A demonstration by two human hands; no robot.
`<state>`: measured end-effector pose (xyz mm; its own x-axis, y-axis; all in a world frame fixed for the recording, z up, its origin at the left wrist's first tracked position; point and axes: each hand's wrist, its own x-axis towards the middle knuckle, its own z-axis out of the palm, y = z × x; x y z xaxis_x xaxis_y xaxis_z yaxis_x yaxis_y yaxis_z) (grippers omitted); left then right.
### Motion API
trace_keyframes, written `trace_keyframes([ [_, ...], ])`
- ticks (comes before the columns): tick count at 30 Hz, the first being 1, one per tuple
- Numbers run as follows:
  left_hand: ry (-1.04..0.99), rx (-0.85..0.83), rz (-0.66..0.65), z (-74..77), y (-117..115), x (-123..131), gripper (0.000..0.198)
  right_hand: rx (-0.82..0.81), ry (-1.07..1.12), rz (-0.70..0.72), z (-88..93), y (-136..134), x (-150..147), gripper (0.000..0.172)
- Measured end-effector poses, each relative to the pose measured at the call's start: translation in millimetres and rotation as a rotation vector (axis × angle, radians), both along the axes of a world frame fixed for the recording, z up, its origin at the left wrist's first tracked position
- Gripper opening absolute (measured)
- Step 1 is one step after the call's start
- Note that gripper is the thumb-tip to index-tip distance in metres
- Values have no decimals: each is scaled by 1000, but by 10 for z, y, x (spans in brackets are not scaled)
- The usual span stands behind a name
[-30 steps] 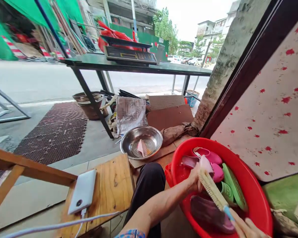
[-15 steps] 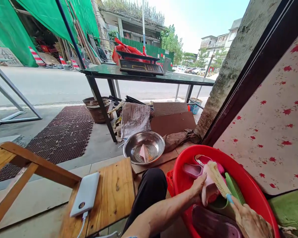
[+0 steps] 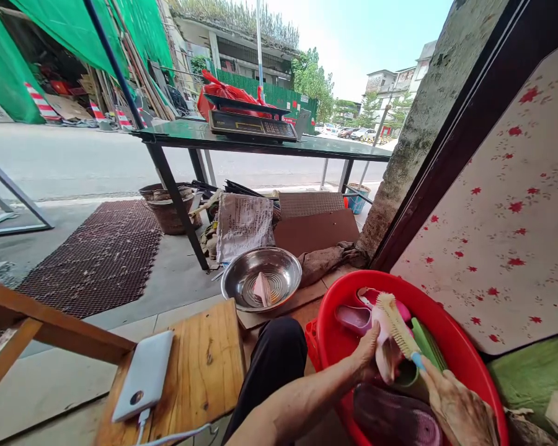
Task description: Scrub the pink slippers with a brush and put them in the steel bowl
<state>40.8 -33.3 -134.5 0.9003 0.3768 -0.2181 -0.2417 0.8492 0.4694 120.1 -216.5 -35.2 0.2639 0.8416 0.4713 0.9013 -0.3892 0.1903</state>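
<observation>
power bank (image 3: 142,384) on wooden board (image 3: 209,371) | digital scale (image 3: 252,127) on glass-top table (image 3: 335,147) | rubber mat (image 3: 93,260)

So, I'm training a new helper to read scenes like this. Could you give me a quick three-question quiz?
1. What does the right hand hold?
2. True or false: the white power bank lies on the wooden board.
3. Which is nearer the right hand: the steel bowl or the digital scale?

Key: 1. A scrubbing brush. 2. True. 3. The steel bowl.
</observation>
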Motion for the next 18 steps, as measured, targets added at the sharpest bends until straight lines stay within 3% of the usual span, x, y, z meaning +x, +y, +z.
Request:
trace_keyframes([
  [4, -98, -189, 43, 322, 221, -158, 95, -56, 115, 70, 84, -125, -341, 45],
  [7, -104, -247, 0, 460, 440, -221, 108, -90, 241, 94, 91, -337, -518, 45],
  [9, -81, -249, 23, 463, 539, -214, 100, -99, 284, 60, 78, -483, -540, 46],
  [13, -27, -229, 149, 359, 527, -136, 60, -146, 344, -48, 88, -619, -448, 45],
  [15, 12, -204, 151, 284, 408, -82, 54, -209, 402, -105, 132, -538, -402, 44],
  [18, 69, -113, 210, 166, 152, 1, 63, -264, 535, -198, 229, -236, -354, 44],
])
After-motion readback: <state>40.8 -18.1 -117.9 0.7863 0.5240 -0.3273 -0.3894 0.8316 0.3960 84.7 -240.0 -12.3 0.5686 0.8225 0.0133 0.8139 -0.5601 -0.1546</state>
